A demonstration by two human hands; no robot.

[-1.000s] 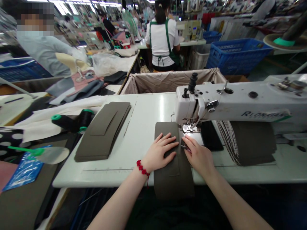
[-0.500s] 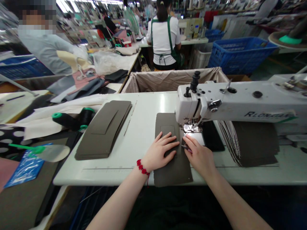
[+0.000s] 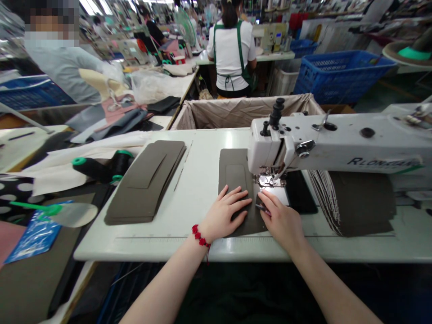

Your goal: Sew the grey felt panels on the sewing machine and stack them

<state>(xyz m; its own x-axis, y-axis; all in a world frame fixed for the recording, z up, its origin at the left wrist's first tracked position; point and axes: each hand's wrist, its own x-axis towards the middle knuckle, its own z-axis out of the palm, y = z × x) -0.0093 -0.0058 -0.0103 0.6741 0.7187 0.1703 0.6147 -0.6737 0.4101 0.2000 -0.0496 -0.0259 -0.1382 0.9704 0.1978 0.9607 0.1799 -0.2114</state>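
A grey-brown panel [image 3: 231, 157] lies flat on the sewing machine table, its right edge by the presser foot [image 3: 270, 181]. A rectangular outline shows on its far half. My left hand [image 3: 225, 211], with a red bracelet at the wrist, rests flat on the panel, fingers spread. My right hand [image 3: 281, 221] is at the panel's right edge, just in front of the presser foot. Its fingers are curled round a slim metal tool [image 3: 261, 207], mostly hidden, whose kind I cannot make out. The white sewing machine [image 3: 332, 141] reaches in from the right.
A stack of similar panels [image 3: 143, 180] lies left on the table. Right of the needle area is a pile of panels with pale edges [image 3: 366, 202]. Thread cones [image 3: 91, 170] lie at the far left. Behind the table stands a cloth-lined bin [image 3: 249, 110]; co-workers sit beyond.
The panel has slid away from me along the presser foot, its near edge now closer to my hands. Both hands have stayed in nearly the same place.
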